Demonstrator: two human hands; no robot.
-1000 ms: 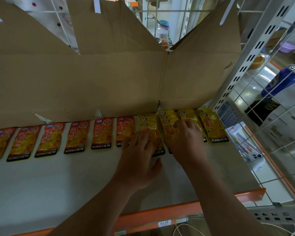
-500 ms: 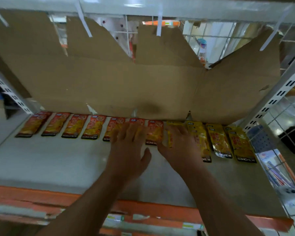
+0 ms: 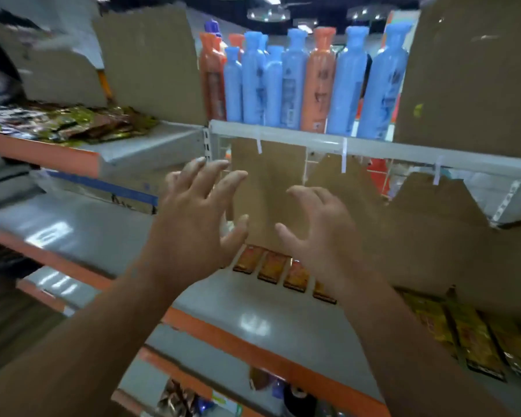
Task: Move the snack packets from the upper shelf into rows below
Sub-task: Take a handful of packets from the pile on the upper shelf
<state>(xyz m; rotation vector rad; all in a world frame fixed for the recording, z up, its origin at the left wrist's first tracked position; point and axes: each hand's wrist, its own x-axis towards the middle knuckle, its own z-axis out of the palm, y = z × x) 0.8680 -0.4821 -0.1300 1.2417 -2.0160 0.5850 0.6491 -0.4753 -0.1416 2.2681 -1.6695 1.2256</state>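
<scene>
Starting at the left, a loose, blurred heap of snack packets (image 3: 73, 121) is recorded on the upper shelf (image 3: 166, 136), its long axis running along the shelf edge, with the near end towards the middle. The left hand (image 3: 193, 227) is held in the air below and to the right of that heap, fingers spread and slightly bent, nothing in it and nothing touched. The heap is therefore judged to lie up and to the left of both hands, with the left hand the nearer. Behind and below the hands, a short row of orange packets (image 3: 271, 267) is seen flat on the lower shelf (image 3: 253, 323), side by side against the cardboard backing (image 3: 268, 191), long axes pointing front to back. The right hand (image 3: 319, 239) is likewise empty and spread, in front of that row and apart from it. Further right, yellow packets (image 3: 469, 338) are laid in the same line. The next reach is expected to go leftwards and up, left hand leading.
</scene>
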